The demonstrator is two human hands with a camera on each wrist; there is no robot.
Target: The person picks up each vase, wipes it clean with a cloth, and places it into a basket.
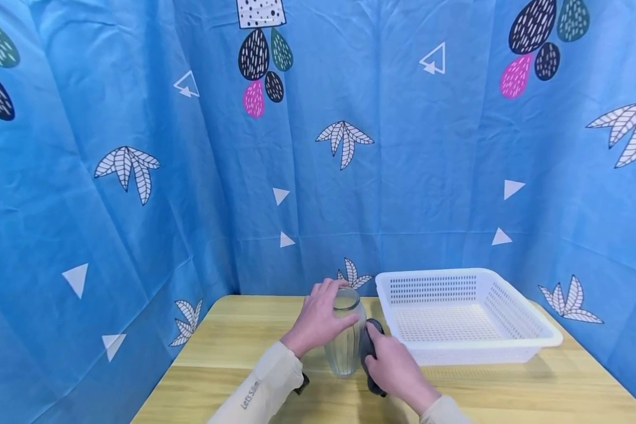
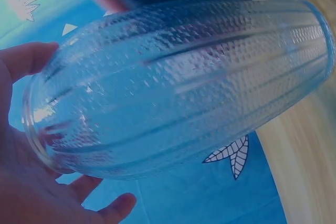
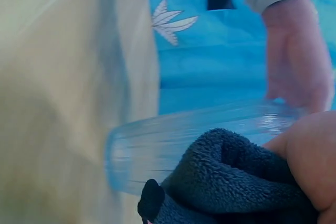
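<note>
Glass vase: we locate the clear, ribbed vase [image 1: 344, 350] at the lower centre of the head view, near upright, rim uppermost; we cannot tell whether its base touches the table [image 1: 233, 335].
Left hand: we observe the left hand [image 1: 318, 318] grasping the vase at its rim end, thumb and fingers around the glass, as the left wrist view confirms.
Right hand: we observe the right hand [image 1: 394, 362], lower centre-right, gripping a dark grey cloth [image 1: 372, 350].
Cloth: we note a plush, folded surface in the right wrist view; in the head view it stands at the vase's right side, contact unclear.
Basket: we find a white perforated basket [image 1: 456, 356] at the lower right, on the table, just beyond the cloth.
Left sleeve: we note a pale sleeve [image 1: 265, 377] with dark lettering, lower centre.
Backdrop: we see a blue curtain [image 1: 307, 159] printed with leaves, drops and triangles, filling the upper frame.
</note>
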